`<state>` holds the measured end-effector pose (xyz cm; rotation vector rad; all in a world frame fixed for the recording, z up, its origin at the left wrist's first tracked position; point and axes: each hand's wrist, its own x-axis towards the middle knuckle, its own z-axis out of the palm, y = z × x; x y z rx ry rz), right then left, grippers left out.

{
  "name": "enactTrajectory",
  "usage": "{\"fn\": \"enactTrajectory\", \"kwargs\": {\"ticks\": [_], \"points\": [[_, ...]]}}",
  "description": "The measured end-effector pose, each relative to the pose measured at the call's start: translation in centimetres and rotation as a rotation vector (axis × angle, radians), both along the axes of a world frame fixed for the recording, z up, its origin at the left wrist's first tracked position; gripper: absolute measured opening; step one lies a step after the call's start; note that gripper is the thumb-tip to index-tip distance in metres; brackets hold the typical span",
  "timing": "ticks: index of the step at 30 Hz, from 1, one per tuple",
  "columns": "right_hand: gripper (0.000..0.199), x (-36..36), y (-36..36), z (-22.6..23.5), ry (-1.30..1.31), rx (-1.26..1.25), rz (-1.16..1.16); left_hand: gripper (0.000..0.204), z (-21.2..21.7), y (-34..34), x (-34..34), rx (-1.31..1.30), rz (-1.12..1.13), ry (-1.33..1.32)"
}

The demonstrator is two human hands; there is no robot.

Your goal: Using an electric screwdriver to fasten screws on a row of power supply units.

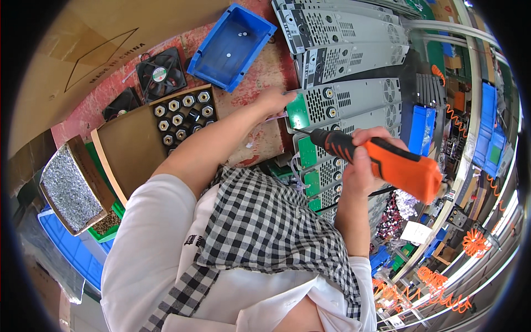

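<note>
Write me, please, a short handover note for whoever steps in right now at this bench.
Left hand: fingers on the green board at the end of a grey metal unit.
Right hand: gripping the orange electric screwdriver, tip at the next unit in the stack.
Box of nuts sits left of the hands.
Done: cannot tell which screws are in.
Left: check each unit's board.
</note>
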<state>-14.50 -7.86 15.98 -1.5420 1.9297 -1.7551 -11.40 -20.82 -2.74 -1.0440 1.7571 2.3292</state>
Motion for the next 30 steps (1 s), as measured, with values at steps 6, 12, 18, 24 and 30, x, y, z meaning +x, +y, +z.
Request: {"fn": "enactTrajectory", "kwargs": {"ticks": [6, 12, 18, 24, 30], "points": [[0.038, -0.4, -0.1, -0.6, -0.054, -0.051, 0.058, 0.044, -0.4, 0.6, -0.3, -0.002, 0.028, -0.003], [0.037, -0.5, 0.4, 0.0, -0.082, -0.046, 0.02, 0.04, 0.3, 0.9, 0.0, 0.078, 0.039, 0.016], [0.042, -2.1, 1.0, 1.7, -0.214, -0.116, -0.005, 0.028, -0.9, 0.9, 0.2, -0.174, 0.129, 0.103], [0.035, -3.3, 0.3, 2.5, -0.389, -0.291, -0.151, 0.012, 2.5, 0.7, 3.3, 0.344, 0.28, 0.363], [0.035, -3.0, -0.4, 3.0, -0.469, -0.297, -0.113, 0.012, 3.4, 1.3, 3.3, 0.655, 0.129, 0.455]]}}
